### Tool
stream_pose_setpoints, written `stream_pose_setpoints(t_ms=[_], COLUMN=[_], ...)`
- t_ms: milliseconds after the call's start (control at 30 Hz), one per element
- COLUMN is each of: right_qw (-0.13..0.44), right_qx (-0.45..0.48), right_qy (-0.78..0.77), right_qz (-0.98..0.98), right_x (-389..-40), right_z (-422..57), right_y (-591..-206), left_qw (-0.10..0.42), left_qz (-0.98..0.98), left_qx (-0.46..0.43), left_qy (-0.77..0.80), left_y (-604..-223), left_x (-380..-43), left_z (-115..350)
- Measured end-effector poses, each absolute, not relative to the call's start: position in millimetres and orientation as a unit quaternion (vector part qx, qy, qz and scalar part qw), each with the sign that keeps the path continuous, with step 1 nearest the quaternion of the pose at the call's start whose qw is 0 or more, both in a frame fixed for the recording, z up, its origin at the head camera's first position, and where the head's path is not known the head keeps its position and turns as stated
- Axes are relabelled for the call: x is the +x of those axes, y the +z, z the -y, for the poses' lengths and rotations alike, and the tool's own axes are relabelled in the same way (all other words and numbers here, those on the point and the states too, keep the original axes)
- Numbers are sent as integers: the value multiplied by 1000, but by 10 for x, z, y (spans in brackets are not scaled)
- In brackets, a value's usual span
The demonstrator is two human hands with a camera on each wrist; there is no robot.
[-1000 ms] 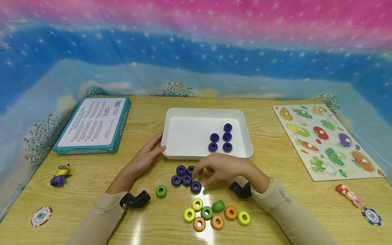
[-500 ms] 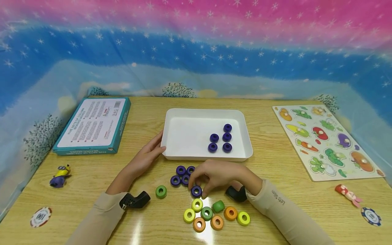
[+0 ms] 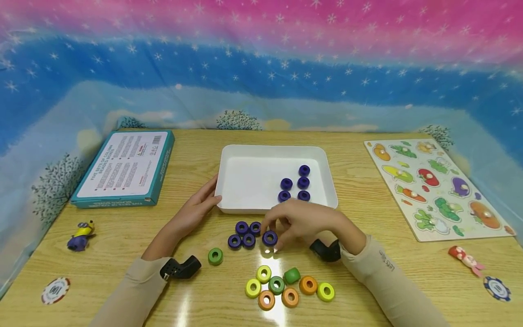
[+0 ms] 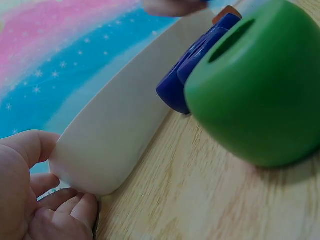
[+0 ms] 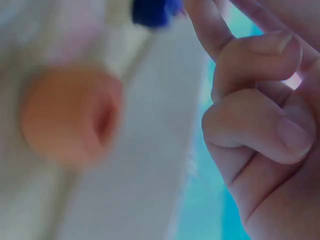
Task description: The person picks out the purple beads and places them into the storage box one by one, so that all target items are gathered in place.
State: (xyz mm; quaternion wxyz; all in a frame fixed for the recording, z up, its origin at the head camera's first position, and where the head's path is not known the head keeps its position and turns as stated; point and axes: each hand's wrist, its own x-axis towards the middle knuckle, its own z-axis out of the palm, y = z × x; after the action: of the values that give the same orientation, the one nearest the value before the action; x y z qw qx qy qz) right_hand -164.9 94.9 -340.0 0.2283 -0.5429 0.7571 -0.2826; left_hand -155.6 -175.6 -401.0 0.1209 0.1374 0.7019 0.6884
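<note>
My right hand (image 3: 302,220) pinches a purple ring bead (image 3: 269,238) between thumb and fingers, raised a little over the table; its reflection shows beneath. Several more purple beads (image 3: 249,240) lie grouped just left of it. My left hand (image 3: 196,211) grips the near left corner of a white tray (image 3: 245,211); in the left wrist view its thumb and fingers (image 4: 42,145) bend round that corner. Several purple beads (image 3: 303,182) stand in two columns in the tray's right part. In the right wrist view, the hand's other fingers (image 5: 250,120) are curled and the purple bead is at the top edge.
One green bead (image 3: 215,256) lies alone at left; yellow, orange and green beads (image 3: 290,297) cluster nearest me. A teal box (image 3: 122,168) stands left, a vegetable puzzle board (image 3: 437,190) right. Small figures (image 3: 81,235) and poker chips (image 3: 56,290) lie near the sides.
My right hand first drew the purple bead towards me, away from its group, then lifted it and moved it back towards the tray. My left hand has stayed at the tray's corner.
</note>
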Motion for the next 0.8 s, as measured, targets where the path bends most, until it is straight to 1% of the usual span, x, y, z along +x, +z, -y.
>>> stream_pose_setpoints(t_ms=[100, 200, 400, 600, 800], right_qw=[191, 146, 83, 70, 63], right_qx=[-516, -471, -370, -319, -293], right_qy=[-296, -311, -332, -332, -303], right_qz=[-781, -812, -864, -885, -905], right_x=[-1739, -1841, -2069, -2306, -2472], right_z=[-1093, -1252, -1500, -1539, -1493], right_y=[-3295, -3229, -3304, -3430, -3476], left_qw=[118, 115, 116, 112, 118], left_qz=[-702, -701, -706, -711, -704], left_qx=[139, 141, 134, 128, 133], left_qy=[688, 690, 686, 682, 688], left_y=[-3995, -3989, -3996, -4001, -4010], left_x=[-1562, -1569, -1573, -1562, -1557], left_z=[1747, 1738, 1733, 1749, 1756])
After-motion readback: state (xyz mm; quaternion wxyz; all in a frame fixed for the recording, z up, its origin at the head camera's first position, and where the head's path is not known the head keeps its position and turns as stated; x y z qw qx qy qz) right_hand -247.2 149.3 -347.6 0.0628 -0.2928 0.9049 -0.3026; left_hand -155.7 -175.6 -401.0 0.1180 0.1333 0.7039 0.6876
